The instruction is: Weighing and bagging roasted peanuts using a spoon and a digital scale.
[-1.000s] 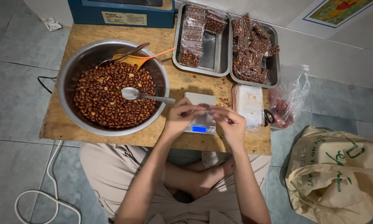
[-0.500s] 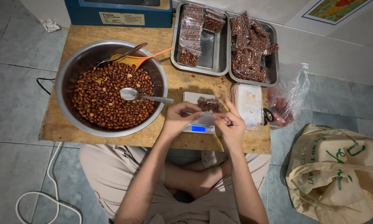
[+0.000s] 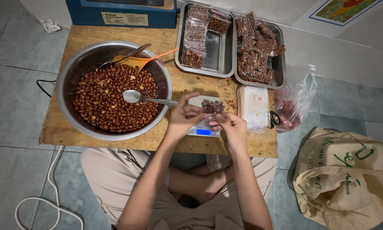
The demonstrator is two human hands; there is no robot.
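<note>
Over the low wooden table (image 3: 114, 140), my left hand (image 3: 183, 118) and my right hand (image 3: 229, 127) pinch a small clear bag of roasted peanuts (image 3: 212, 106) from either side. The bag is held just above a small white digital scale (image 3: 203, 128) with a lit blue display. To the left stands a big steel bowl (image 3: 76, 64) full of red-brown peanuts (image 3: 110, 98). A metal spoon (image 3: 137, 97) lies on the peanuts, its handle pointing at my left hand. A wooden spatula (image 3: 134, 62) and another utensil lean in the bowl's far side.
Two steel trays (image 3: 225, 68) at the back hold several filled peanut bags (image 3: 255, 51). A stack of empty clear bags (image 3: 253, 108) and black scissors (image 3: 274, 119) lie right of the scale. A crumpled plastic bag (image 3: 298, 98), a beige tote (image 3: 349, 179), a blue box (image 3: 123, 12) and a white cable (image 3: 50, 200) surround the table.
The small bag, first hidden under both hands on the scale, has been lifted and turned so its peanuts show. Both hands have shifted slightly up and closer on it.
</note>
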